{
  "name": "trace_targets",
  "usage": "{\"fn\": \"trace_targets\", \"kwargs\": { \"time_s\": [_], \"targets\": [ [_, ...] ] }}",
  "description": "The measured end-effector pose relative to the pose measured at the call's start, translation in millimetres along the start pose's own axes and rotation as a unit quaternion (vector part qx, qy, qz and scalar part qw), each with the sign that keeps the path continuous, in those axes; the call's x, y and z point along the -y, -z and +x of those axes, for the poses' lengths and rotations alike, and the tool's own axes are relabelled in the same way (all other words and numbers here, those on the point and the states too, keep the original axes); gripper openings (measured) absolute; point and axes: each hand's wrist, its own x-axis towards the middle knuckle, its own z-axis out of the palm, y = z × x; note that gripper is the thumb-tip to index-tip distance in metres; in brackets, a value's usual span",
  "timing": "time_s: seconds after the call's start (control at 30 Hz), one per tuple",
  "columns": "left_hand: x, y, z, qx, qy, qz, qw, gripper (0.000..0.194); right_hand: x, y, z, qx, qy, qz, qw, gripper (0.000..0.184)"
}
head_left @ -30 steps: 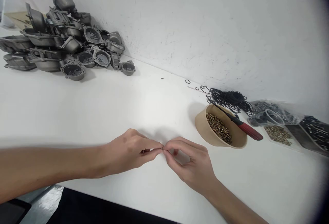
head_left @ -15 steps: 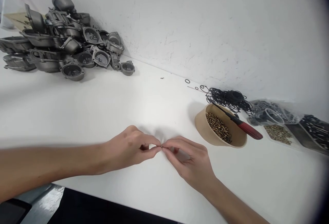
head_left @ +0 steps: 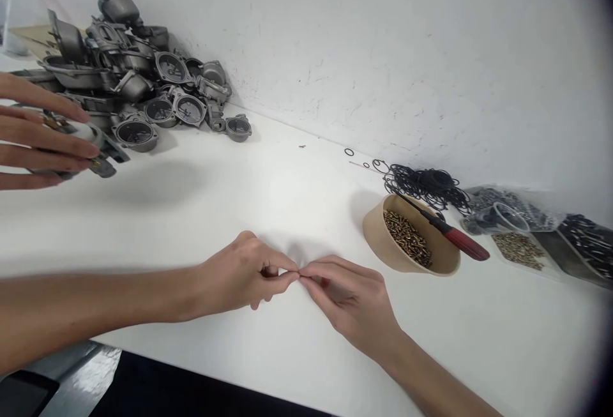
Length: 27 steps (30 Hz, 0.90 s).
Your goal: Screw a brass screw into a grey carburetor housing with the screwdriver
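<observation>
My left hand and my right hand meet fingertip to fingertip above the white table. Thumb and forefinger are pinched together on each. Whatever lies between the tips is too small and too covered to make out. To the right of my right hand stands a tan paper bowl holding many brass-coloured screws. A screwdriver with a red handle rests across the bowl, its dark shaft pointing to the back left.
Another person's hand holds a metal part with brass bits at the left. Behind it rises a pile of grey metal bowl-shaped castings. Black rubber rings lie along the wall; trays of small hardware stand far right.
Another person's hand has come in from the left with a metal part, in front of the casting pile. My own two hands have barely moved and stay pinched together.
</observation>
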Motion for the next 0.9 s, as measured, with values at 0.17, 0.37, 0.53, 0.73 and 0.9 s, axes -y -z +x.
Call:
{"fn": "trace_targets", "kwargs": {
  "time_s": [0.17, 0.37, 0.53, 0.73, 0.9],
  "targets": [
    [-5, 4.2, 2, 0.015, 0.037, -0.048, 0.998, 0.032, 2, 0, 2, -0.005, 0.006, -0.004, 1.0, 0.013],
    [-10, 7.7, 2, 0.036, 0.086, -0.101, 0.991, 0.028, 4, 2, 2, -0.026, 0.02, -0.03, 0.999, 0.012],
    [-13, 9.4, 4, 0.042, 0.095, -0.106, 0.989, 0.029, 4, 4, 3, -0.035, 0.048, -0.04, 0.997, 0.015],
    [-11, 6.8, 4, 0.033, 0.089, -0.107, 0.99, 0.033, 2, 5, 3, -0.04, 0.073, -0.06, 0.995, 0.017],
    [-10, 7.0, 5, 0.037, 0.088, -0.101, 0.99, 0.032, 0, 4, 2, -0.047, 0.08, -0.061, 0.994, 0.016]
  ]
}}
